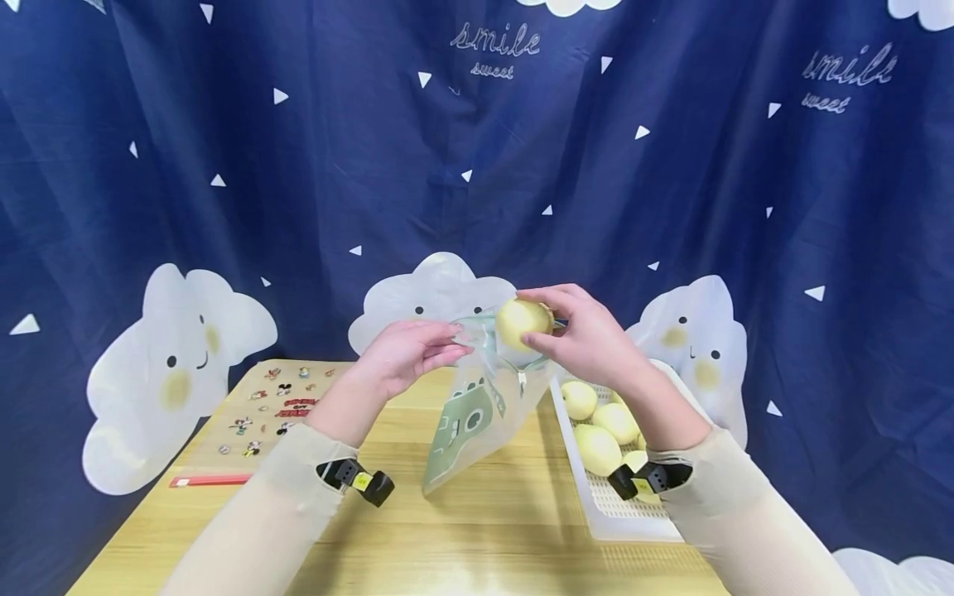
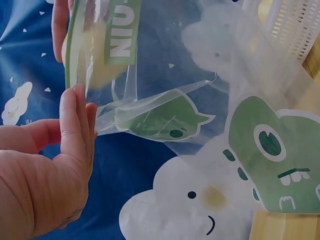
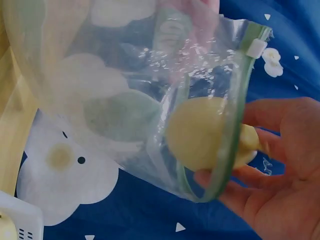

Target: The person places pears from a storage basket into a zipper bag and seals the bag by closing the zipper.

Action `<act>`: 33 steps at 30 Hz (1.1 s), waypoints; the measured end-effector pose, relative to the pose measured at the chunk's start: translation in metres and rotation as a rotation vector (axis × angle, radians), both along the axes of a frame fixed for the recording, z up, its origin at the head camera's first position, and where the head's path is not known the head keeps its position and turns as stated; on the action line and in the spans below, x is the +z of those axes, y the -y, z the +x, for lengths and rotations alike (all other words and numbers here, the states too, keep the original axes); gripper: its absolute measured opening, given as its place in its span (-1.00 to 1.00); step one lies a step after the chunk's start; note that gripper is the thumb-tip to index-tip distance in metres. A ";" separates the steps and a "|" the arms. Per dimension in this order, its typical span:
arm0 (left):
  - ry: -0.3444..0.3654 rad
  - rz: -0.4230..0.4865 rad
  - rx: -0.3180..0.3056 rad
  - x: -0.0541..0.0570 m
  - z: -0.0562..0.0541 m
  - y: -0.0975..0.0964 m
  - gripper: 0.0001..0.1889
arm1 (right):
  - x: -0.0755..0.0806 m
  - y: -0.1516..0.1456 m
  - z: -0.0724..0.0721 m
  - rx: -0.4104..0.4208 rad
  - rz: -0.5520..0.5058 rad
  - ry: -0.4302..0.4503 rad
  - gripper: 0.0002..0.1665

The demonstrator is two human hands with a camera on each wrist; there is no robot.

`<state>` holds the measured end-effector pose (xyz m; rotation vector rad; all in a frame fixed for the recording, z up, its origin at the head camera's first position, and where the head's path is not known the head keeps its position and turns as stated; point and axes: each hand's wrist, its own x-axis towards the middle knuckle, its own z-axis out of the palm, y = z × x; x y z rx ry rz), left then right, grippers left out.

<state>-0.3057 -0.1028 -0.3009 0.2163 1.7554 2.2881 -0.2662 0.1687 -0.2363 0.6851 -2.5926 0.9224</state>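
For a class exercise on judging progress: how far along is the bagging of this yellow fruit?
Done: nothing shows inside the zip bag yet. In hand: the left hand holds the bag's mouth open while the right hand grips one yellow fruit at its rim. Left: several more fruits lie in the white tray.

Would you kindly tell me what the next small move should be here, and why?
Probably the right hand should ease the pale yellow round fruit down through the mouth and let go. The fruit sits right at the green zip rim of the clear plastic bag with green dinosaur print, while the left hand holds the opposite edge, so the mouth looks open.
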 end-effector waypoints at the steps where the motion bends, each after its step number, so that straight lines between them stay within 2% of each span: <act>1: 0.000 0.001 0.007 0.001 0.000 -0.001 -0.70 | 0.001 0.001 0.000 -0.006 -0.018 0.000 -0.42; 5: 0.005 0.068 0.059 0.009 -0.002 -0.006 -0.71 | 0.006 -0.001 0.001 -0.023 -0.115 -0.011 -0.48; 8: 0.009 0.130 0.088 0.017 -0.004 -0.009 -0.74 | 0.010 -0.007 0.003 -0.043 -0.148 -0.020 -0.46; 14: -0.006 0.128 0.076 0.021 -0.002 -0.010 -0.68 | 0.004 -0.034 0.004 -0.086 -0.160 -0.002 -0.43; 26: -0.008 0.134 0.071 0.016 0.001 0.001 -0.74 | -0.038 -0.089 0.001 -0.152 -0.025 0.089 -0.40; 33: -0.011 0.146 0.063 0.012 -0.001 0.003 -0.78 | -0.067 -0.113 0.001 -0.178 0.041 0.102 -0.42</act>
